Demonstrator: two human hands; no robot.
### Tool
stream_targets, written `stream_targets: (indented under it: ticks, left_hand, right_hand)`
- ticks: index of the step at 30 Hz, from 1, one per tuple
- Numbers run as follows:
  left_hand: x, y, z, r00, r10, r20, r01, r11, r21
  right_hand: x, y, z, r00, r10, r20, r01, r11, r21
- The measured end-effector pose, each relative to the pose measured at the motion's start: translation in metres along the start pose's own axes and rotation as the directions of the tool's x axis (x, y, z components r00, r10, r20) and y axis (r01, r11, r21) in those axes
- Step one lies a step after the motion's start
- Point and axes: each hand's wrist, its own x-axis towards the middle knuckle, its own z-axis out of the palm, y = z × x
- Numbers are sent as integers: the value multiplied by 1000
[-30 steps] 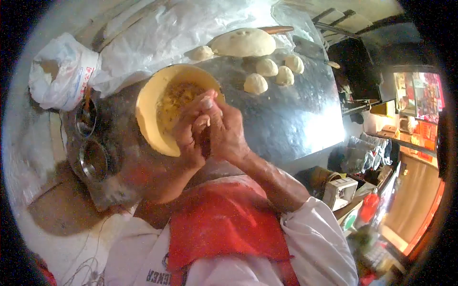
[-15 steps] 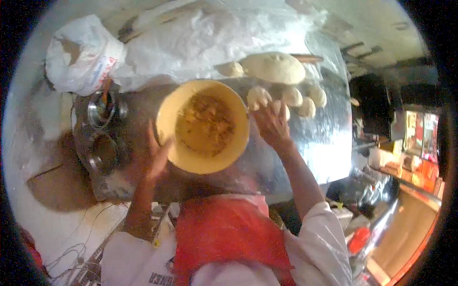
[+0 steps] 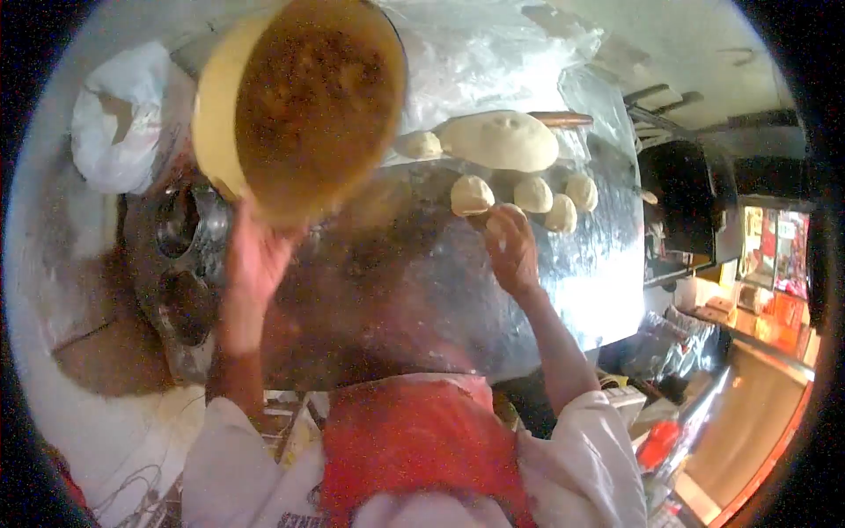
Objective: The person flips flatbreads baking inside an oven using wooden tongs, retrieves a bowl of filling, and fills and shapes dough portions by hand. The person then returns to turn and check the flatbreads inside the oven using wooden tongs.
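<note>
My left hand [image 3: 262, 255] grips the lower edge of a large yellow bowl [image 3: 216, 114], which is raised toward the camera and tilted at the upper left. Inside it is a brown, lumpy mixture [image 3: 321, 97], blurred by motion. My right hand [image 3: 512, 251] is closed around a dough ball [image 3: 506, 214], mostly covered by the fingers. Touching or just beside it is another dough ball [image 3: 472, 195]; several more, such as this dough ball [image 3: 561, 214], sit to the right. Behind them lies a large mound of dough [image 3: 502, 141] with a small dough piece [image 3: 421, 145] at its left.
Clear plastic sheeting [image 3: 493, 66] lies along the back of the metal table [image 3: 378, 299]. A white sack [image 3: 119, 123] stands at the back left, near two metal containers [image 3: 180, 220]. A wooden stick [image 3: 563, 119] lies behind the dough. Shelving [image 3: 748, 405] is at the far right.
The yellow bowl has gone from the table up and to the left, tilting in my left hand. My right hand has turned and closed on a dough ball.
</note>
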Motion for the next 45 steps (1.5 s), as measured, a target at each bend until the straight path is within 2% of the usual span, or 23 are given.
stream_targets:
  ticks: [1, 4, 6, 8, 9, 10, 11, 13, 14, 16, 21, 24, 26, 28, 29, 30, 31, 33, 35, 37, 38, 41, 45]
  left_hand:
    - [31, 2, -10, 986, 31, 162, -21, 998, -59]
    - [56, -24, 34, 996, 93, -11, -77, 879, 471]
    - [54, -67, 42, 984, -92, 153, -43, 709, 704]
    - [53, -128, 47, 927, -146, 346, -205, 575, 792]
    - [54, -144, 65, 897, -162, 412, -328, 383, 864]
    - [54, -157, 83, 860, -197, 471, -442, 175, 880]
    - [58, -175, 96, 857, -210, 471, -439, 180, 880]
    - [76, -208, 113, 729, -190, 658, -679, -74, 731]
    - [89, -221, 114, 727, -198, 658, -679, -65, 731]
    - [118, -250, 107, 597, -149, 788, -771, -377, 513]
    - [121, -232, 56, 633, -282, 720, -738, -500, 453]
    - [89, -194, 31, 763, -341, 549, -635, -552, 540]
    - [52, -160, 54, 828, -156, 539, -540, -483, 690]
    - [26, -158, 76, 742, -152, 653, -651, -398, 647]
    - [7, -167, 89, 800, -78, 595, -587, 101, 803]
    - [-7, -170, 97, 856, -47, 515, -395, 584, 709]
    - [-16, -163, 102, 852, -29, 523, -412, 581, 702]
    - [-33, -150, 111, 857, -195, 477, -50, 890, 453]
    - [-57, -145, 115, 917, -140, 372, -27, 912, 410]
    - [-75, -139, 115, 974, -77, 212, 5, 947, 322]
    - [-82, -138, 112, 972, -78, 223, 4, 948, 317]
    - [-106, -137, 107, 981, -166, 101, 122, 931, 343]
    - [-131, -131, 119, 954, -83, 288, -12, 949, 314]
  right_hand:
    - [2, 11, 0, 999, 33, -6, -33, 997, -75]
    - [5, 56, -11, 993, 19, -119, -42, 979, -197]
    - [4, 86, -26, 953, 81, -290, -143, 969, -201]
    - [6, 109, -50, 897, 237, -373, -301, 946, -123]
    - [2, 135, -54, 854, 336, -398, -397, 914, -81]
    - [-3, 155, -54, 798, 434, -418, -493, 869, -37]
    - [-5, 159, -56, 793, 443, -419, -504, 863, -41]
    - [-7, 162, -60, 805, 594, -8, -582, 790, 192]
    - [-5, 153, -61, 798, 603, -9, -591, 785, 187]
    - [9, 117, -61, 691, 718, -77, -706, 694, 139]
    - [7, 99, -65, 730, 665, -159, -617, 741, 266]
    - [-11, 62, -79, 619, 755, 217, -553, 223, 803]
    - [-26, 37, -67, 653, 661, 369, -510, 22, 860]
    - [-35, -11, -57, 858, 464, 222, -460, 501, 733]
    - [-30, -38, -60, 757, 509, 410, -584, 245, 774]
    - [-27, -61, -62, 638, 495, 590, -670, -22, 742]
    - [-31, -78, -56, 671, 426, 607, -656, -41, 754]
    - [-42, -90, -60, 723, 353, 594, -653, 68, 755]
    - [-60, -105, -66, 762, 302, 573, -632, 152, 760]
    - [-80, -119, -58, 900, 435, -15, -276, 597, 753]
    - [-86, -127, -57, 900, 435, -25, -271, 604, 749]
    - [-101, -148, -57, 934, 60, -351, 94, 910, 405]
    - [-112, -172, -51, 897, 86, -434, 42, 960, 276]
